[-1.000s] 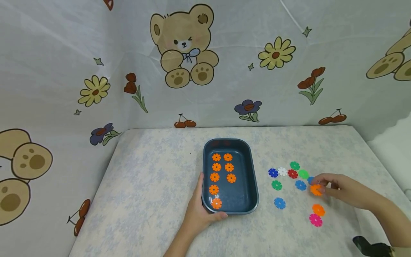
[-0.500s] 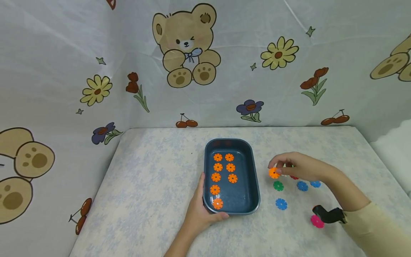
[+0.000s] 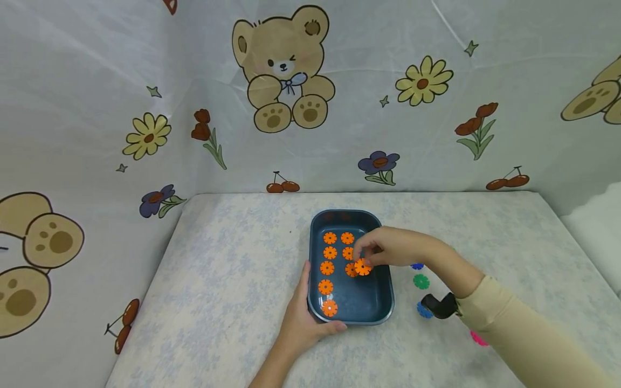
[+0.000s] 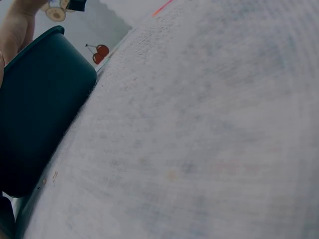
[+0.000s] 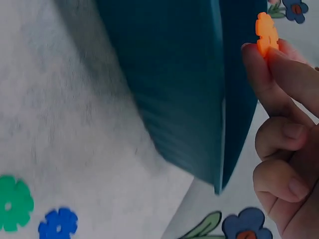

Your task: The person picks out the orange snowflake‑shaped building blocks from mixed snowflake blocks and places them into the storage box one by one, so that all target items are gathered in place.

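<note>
My left hand grips the near left corner of a dark blue rectangular tray, thumb along the front rim and fingers up the left side. Orange notched plastic discs lie in the tray in two columns, the left one longer. Over the right column, my right hand pinches another orange notched disc, which overlaps a disc below it in the head view. The right wrist view shows this orange disc between thumb and fingertip, beyond the tray's rim. In the left wrist view the tray's outer wall shows.
Right of the tray, a green disc, a dark blue disc, a blue disc and a pink disc lie on the pale table. My right arm and its sleeve hide part of that side. A bear-print cloth hangs behind.
My right hand has carried the orange disc left from the loose discs on the table to over the tray. My left hand and the tray stay in place.
</note>
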`<action>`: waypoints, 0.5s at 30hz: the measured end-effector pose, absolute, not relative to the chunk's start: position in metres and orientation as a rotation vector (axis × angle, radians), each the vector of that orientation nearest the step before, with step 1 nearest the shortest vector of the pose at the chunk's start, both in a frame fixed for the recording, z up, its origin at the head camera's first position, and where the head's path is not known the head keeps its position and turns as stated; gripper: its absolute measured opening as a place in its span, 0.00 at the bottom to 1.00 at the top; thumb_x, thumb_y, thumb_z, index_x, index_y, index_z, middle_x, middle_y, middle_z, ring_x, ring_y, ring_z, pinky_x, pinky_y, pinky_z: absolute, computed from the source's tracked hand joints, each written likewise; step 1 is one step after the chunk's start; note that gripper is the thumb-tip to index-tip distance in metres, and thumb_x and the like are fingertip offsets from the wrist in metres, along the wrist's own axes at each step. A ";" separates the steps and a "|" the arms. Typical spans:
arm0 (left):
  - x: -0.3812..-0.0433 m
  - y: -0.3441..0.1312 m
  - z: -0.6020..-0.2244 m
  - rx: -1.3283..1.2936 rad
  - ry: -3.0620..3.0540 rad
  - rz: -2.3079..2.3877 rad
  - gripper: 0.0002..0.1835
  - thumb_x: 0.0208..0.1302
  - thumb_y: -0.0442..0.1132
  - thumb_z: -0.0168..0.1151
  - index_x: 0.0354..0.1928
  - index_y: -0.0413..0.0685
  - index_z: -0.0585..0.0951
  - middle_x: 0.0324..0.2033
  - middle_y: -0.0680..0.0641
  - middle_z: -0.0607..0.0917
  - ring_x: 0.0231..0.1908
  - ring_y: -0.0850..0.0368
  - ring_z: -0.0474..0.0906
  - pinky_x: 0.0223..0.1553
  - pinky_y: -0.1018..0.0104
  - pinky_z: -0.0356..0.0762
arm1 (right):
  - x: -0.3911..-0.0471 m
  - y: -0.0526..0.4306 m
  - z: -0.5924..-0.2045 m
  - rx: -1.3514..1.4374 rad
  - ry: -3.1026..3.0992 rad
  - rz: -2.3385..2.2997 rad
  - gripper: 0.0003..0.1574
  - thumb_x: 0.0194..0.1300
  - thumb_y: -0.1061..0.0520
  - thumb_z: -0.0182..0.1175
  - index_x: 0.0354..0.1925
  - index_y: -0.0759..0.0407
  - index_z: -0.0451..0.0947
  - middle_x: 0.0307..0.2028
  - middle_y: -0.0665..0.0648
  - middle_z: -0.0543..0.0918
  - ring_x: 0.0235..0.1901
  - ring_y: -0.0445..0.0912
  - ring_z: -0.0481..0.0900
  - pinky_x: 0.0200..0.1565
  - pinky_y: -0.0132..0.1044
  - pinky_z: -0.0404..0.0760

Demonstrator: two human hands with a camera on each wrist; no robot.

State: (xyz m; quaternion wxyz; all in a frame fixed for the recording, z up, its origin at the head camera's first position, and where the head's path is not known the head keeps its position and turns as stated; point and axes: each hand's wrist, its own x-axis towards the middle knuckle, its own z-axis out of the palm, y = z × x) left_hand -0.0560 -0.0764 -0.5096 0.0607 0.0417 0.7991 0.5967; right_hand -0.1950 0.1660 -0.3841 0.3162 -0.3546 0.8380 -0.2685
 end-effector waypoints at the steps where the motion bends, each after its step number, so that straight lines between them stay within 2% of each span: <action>1: -0.056 -0.077 -0.509 0.130 2.420 1.803 0.72 0.41 0.54 0.83 0.79 0.68 0.39 0.78 0.61 0.48 0.76 0.53 0.54 0.70 0.40 0.61 | -0.195 0.162 -0.387 -0.951 2.207 -0.693 0.10 0.69 0.61 0.62 0.46 0.48 0.83 0.31 0.47 0.84 0.30 0.40 0.77 0.37 0.32 0.80; 15: -0.055 -0.077 -0.508 0.134 2.418 1.801 0.71 0.42 0.52 0.83 0.79 0.68 0.39 0.78 0.62 0.47 0.76 0.54 0.52 0.71 0.42 0.61 | -0.181 0.128 -0.420 -1.038 2.304 -0.428 0.07 0.66 0.59 0.65 0.39 0.47 0.85 0.25 0.43 0.79 0.24 0.36 0.72 0.31 0.29 0.75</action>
